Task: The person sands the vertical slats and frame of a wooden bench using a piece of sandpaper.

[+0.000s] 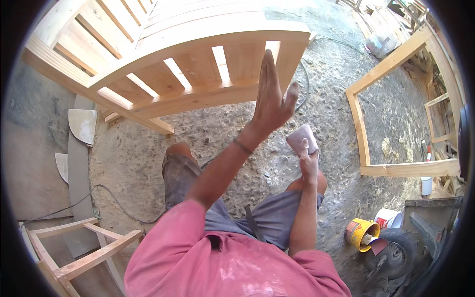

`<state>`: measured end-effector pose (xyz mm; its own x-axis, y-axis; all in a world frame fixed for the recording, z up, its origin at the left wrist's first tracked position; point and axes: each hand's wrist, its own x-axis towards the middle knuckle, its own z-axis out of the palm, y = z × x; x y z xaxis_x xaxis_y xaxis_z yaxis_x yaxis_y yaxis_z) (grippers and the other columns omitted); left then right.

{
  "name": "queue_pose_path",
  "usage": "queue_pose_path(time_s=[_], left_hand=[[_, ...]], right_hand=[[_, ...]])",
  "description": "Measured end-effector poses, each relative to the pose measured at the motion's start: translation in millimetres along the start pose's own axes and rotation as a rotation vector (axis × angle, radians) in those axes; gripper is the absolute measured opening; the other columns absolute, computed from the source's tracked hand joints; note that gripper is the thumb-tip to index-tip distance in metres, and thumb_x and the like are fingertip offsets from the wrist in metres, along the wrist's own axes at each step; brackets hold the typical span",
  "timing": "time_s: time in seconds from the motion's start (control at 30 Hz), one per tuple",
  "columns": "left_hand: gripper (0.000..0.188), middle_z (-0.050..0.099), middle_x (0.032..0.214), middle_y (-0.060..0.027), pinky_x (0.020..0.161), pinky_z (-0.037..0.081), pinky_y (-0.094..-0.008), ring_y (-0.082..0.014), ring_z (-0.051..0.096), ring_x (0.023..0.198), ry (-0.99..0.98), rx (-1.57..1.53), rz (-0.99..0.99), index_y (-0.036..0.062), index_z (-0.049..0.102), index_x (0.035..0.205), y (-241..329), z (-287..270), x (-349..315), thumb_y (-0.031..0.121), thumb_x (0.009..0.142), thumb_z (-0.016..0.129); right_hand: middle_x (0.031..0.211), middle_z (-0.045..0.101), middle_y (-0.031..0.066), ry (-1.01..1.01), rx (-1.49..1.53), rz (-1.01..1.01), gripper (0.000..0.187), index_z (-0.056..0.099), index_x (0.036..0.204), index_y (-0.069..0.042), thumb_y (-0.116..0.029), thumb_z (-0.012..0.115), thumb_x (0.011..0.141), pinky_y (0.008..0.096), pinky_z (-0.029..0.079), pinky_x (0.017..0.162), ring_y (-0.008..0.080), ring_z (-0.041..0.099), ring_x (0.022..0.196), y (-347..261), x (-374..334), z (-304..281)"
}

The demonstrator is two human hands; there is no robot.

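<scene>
My left hand [273, 96] is raised with its fingers stretched out straight and its thumb apart. It overlaps the right end of a slatted pale wood bench or bed frame [195, 67] with a curved top rail; whether the fingertips touch the wood I cannot tell. Lower down, beside my right knee, my right hand [309, 161] grips a greyish-pink piece that looks like sandpaper [302, 138], perhaps folded or wrapped on a block. The thumb lies on its face, and the piece is away from the wood.
An open wooden frame [363, 131] stands at the right. Below it are a yellow bucket [354, 232], a white bucket [388, 218] and a small wheel [396, 255]. At lower left stands a wooden stool-like frame [99, 252], with a dark cable [118, 203] across the rough floor.
</scene>
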<state>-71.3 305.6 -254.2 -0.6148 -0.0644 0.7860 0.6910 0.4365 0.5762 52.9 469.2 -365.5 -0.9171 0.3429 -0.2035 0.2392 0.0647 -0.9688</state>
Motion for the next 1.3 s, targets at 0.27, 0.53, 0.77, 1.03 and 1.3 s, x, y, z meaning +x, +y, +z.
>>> queue_pose_path(time_s=[0.27,0.53,0.77,1.03,1.3], left_hand=[[0.066,0.054,0.130,-0.0346,0.103,0.045,-0.0466,-0.0425,0.058,0.119,0.129,-0.194,-0.258,-0.0143,0.029,0.146,-3,43,29,0.013,0.092,0.056],[0.072,0.036,0.143,-0.0448,0.116,0.032,-0.0494,-0.0536,0.038,0.137,-0.048,-0.167,-0.416,-0.0208,0.022,0.145,-23,46,-10,0.013,0.091,0.056],[0.060,0.066,0.108,-0.0250,0.073,0.057,-0.0390,-0.0305,0.069,0.084,0.125,-0.153,-0.157,-0.0115,0.035,0.144,0,38,43,0.011,0.093,0.058],[0.067,0.045,0.143,-0.0374,0.109,0.043,-0.0453,-0.0468,0.051,0.131,0.118,-0.071,-0.054,-0.0107,0.028,0.150,-17,37,19,0.013,0.094,0.054],[0.074,0.036,0.151,-0.0350,0.114,0.039,-0.0472,-0.0472,0.041,0.139,0.084,-0.103,-0.038,-0.0064,0.020,0.154,-20,28,8,0.013,0.091,0.055]], right_hand=[[0.114,0.070,0.0173,-0.116,-0.271,-0.047,0.058,0.060,0.126,0.008,-0.045,0.054,0.103,0.0358,0.050,0.091,0.0225,0.065,0.107,14,10,12],[0.109,0.070,0.0269,-0.138,-0.300,-0.081,0.060,0.061,0.125,0.007,-0.047,0.048,0.103,0.0436,0.050,0.091,0.0377,0.068,0.107,7,12,23],[0.113,0.070,0.0241,-0.174,-0.405,-0.029,0.058,0.060,0.131,0.002,-0.047,0.047,0.104,0.0415,0.050,0.094,0.0348,0.067,0.111,16,17,16],[0.113,0.070,0.0163,-0.250,-0.280,-0.119,0.057,0.059,0.129,0.005,-0.045,0.051,0.104,0.0359,0.050,0.093,0.0220,0.065,0.108,13,13,16],[0.109,0.070,0.0228,-0.281,-0.497,-0.077,0.059,0.058,0.129,0.006,-0.046,0.050,0.104,0.0404,0.050,0.089,0.0289,0.067,0.102,9,10,20]])
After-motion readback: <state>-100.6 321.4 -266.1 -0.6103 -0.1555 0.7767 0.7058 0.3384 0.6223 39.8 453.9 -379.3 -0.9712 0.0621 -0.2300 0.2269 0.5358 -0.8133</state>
